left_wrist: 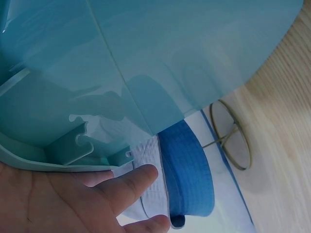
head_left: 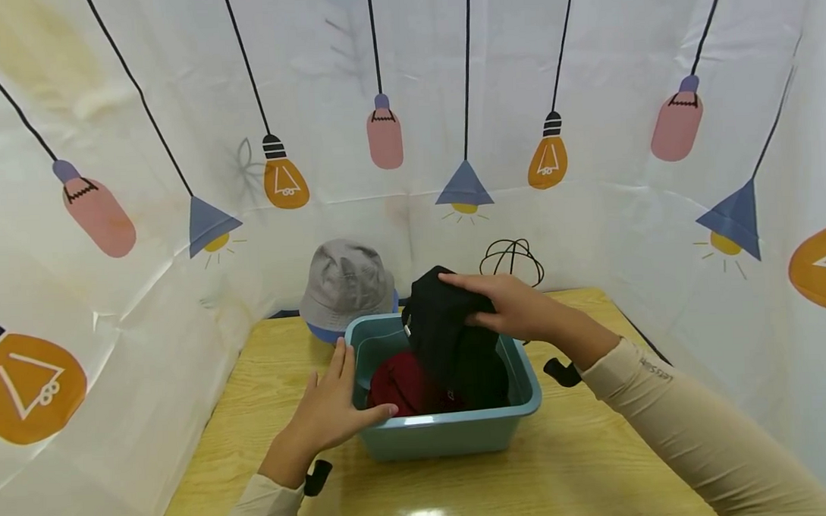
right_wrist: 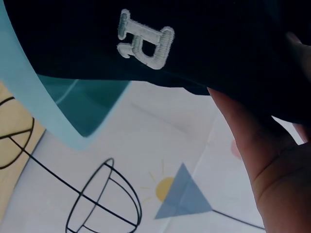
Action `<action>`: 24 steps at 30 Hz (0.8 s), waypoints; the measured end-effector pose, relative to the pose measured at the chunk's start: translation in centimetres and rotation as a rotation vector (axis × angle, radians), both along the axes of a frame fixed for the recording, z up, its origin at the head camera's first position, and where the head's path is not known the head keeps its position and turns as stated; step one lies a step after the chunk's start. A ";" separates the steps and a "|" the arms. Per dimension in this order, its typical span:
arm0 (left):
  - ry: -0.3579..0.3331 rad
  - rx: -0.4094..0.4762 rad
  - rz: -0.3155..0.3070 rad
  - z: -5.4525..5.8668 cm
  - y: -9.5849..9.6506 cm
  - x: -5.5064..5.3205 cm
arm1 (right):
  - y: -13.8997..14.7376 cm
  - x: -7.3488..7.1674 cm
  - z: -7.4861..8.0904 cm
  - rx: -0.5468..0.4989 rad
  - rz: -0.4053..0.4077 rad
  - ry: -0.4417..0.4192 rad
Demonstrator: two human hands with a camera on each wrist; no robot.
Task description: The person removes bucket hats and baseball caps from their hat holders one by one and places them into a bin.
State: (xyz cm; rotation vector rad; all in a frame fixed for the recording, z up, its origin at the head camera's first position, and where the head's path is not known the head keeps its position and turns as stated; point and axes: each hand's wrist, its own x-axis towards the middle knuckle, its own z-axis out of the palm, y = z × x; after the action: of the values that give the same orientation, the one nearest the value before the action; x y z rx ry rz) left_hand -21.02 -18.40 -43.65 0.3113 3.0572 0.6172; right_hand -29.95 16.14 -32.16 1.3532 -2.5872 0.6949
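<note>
My right hand (head_left: 513, 304) grips a black cap (head_left: 432, 318), thumb on the near side and fingers over the top, above the teal plastic basin (head_left: 453, 418). A white embroidered letter R (right_wrist: 146, 41) shows on the cap in the right wrist view. Inside the basin lie a dark red cap (head_left: 392, 380) and a very dark hat (head_left: 487, 373), partly covered by the black cap. At the basin's left front corner rests my left hand (head_left: 326, 413), fingers straight along the side and thumb over the front rim.
Behind the basin at left, a grey bucket hat (head_left: 345, 279) with a blue underside (left_wrist: 187, 170) sits on a stand. A bare black wire hat stand (head_left: 511, 256) is at the back right. The wooden table (head_left: 597, 441) meets a printed white curtain (head_left: 439, 234) behind.
</note>
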 end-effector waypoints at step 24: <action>0.006 0.027 -0.010 -0.2 -0.2 0.0 | -2.9 0.2 -3.5 0.270 0.050 -0.092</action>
State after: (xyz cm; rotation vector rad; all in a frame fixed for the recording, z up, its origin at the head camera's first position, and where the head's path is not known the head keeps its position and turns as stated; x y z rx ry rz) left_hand -20.98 -18.56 -43.82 0.3293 3.0538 0.6589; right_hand -29.75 13.20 -35.63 1.4967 -2.8105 0.4351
